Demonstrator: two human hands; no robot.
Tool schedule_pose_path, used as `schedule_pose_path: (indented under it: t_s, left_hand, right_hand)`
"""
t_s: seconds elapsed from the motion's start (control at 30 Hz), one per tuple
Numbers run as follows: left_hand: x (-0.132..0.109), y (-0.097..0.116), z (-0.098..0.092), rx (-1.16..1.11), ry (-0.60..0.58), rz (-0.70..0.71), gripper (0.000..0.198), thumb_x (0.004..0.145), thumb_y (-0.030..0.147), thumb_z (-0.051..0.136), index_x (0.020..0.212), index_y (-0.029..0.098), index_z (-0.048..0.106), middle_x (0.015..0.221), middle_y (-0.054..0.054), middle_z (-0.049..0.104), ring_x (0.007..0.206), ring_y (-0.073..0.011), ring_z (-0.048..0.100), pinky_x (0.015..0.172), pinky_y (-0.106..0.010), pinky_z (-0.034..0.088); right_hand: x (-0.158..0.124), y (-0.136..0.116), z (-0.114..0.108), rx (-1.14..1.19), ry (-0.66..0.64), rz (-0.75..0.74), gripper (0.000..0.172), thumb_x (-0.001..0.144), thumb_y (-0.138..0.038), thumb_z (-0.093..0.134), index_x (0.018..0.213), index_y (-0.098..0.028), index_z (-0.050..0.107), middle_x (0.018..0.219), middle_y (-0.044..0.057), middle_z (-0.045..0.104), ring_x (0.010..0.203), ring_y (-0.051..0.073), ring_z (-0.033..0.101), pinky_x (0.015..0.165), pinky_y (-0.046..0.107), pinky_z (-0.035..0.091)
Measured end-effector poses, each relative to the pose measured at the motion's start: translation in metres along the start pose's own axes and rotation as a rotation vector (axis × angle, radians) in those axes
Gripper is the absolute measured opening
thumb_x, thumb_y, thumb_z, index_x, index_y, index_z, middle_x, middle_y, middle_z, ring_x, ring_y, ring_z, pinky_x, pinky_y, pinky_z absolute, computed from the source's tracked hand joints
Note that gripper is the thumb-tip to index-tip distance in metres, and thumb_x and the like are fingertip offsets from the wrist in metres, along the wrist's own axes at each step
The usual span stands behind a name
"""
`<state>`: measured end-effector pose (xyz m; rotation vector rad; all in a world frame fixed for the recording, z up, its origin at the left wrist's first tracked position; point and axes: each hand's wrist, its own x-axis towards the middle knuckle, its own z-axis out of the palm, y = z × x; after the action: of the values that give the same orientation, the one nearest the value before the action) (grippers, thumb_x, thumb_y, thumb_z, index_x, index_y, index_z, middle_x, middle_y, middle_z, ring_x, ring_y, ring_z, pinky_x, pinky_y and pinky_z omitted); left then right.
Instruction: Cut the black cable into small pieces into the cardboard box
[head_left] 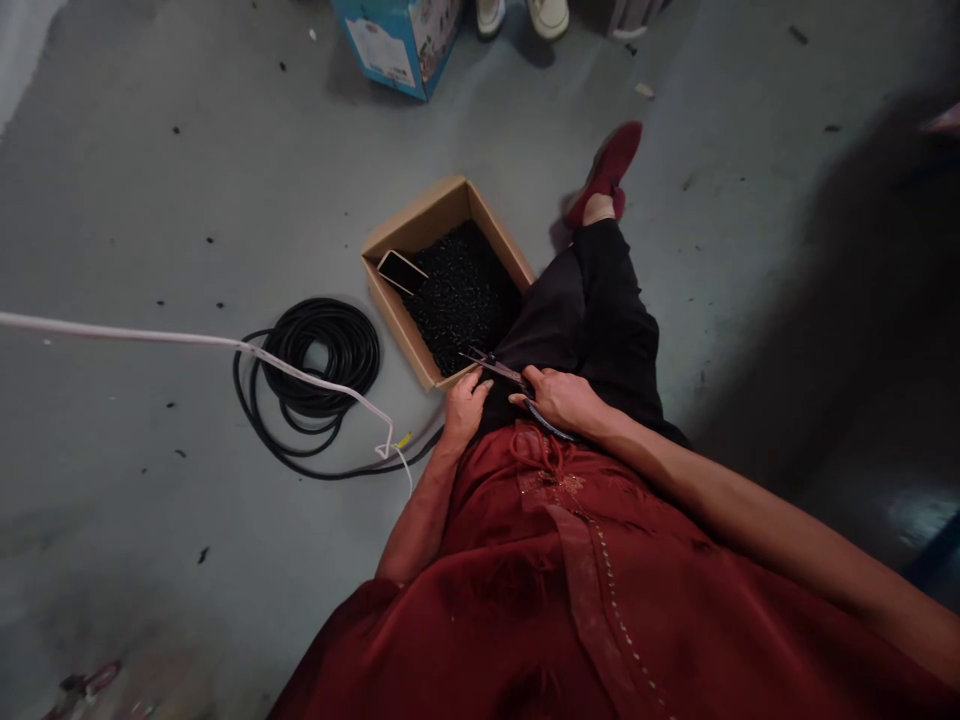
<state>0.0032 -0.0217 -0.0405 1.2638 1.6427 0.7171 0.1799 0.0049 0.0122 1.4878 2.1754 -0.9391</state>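
Observation:
My right hand (559,400) is closed round the handles of a pair of scissors (496,368), whose blades point left over the near corner of a cardboard box (390,308). My left hand (466,405) is curled shut by the blade tips, apparently pinching the end of a black tube; what sits in its fingers is too small to make out clearly. The box holds a heap of small black cut pieces (465,295) and a phone (400,271) lying against its left wall. A coil of black tubing (319,370) lies on the floor left of the box, trailing toward my left hand.
A white cord (195,341) runs from the left edge across the coil. A blue carton (397,40) and another person's white shoes (521,15) are at the top. My leg in black trousers and a red shoe (607,170) stretches beside the box on the grey floor.

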Motion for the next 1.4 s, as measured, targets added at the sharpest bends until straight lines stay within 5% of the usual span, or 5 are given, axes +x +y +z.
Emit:
schedule_pose_path:
  t_s: [0.23,0.47,1.4]
  left_hand:
    - [0.002,-0.006,0.004,-0.033,0.044,-0.026,0.035,0.074,0.022,0.060,0.109,0.018,0.057,0.108,-0.007,0.063,0.100,-0.0185,0.058,0.091,-0.034,0.042]
    - [0.004,-0.010,0.005,0.017,0.130,-0.079,0.017,0.073,0.025,0.061,0.088,0.017,0.058,0.088,-0.005,0.063,0.083,-0.0156,0.059,0.079,-0.030,0.044]
    - [0.010,-0.024,0.010,0.085,0.118,-0.102,0.017,0.071,0.022,0.062,0.086,0.016,0.060,0.085,-0.003,0.064,0.079,-0.0146,0.058,0.075,-0.028,0.044]
  right_hand:
    - [0.003,-0.004,-0.006,-0.024,-0.014,0.023,0.060,0.082,-0.066,0.020,0.108,-0.019,0.046,0.097,0.014,0.061,0.085,0.026,0.061,0.066,0.032,0.042]
    - [0.005,-0.008,-0.011,-0.060,-0.014,0.010,0.059,0.084,-0.064,0.021,0.110,-0.017,0.045,0.097,0.015,0.060,0.085,0.027,0.061,0.068,0.033,0.042]
    - [0.006,-0.009,-0.002,-0.129,0.010,0.023,0.058,0.085,-0.062,0.018,0.109,-0.017,0.046,0.093,0.015,0.061,0.079,0.028,0.062,0.062,0.033,0.044]
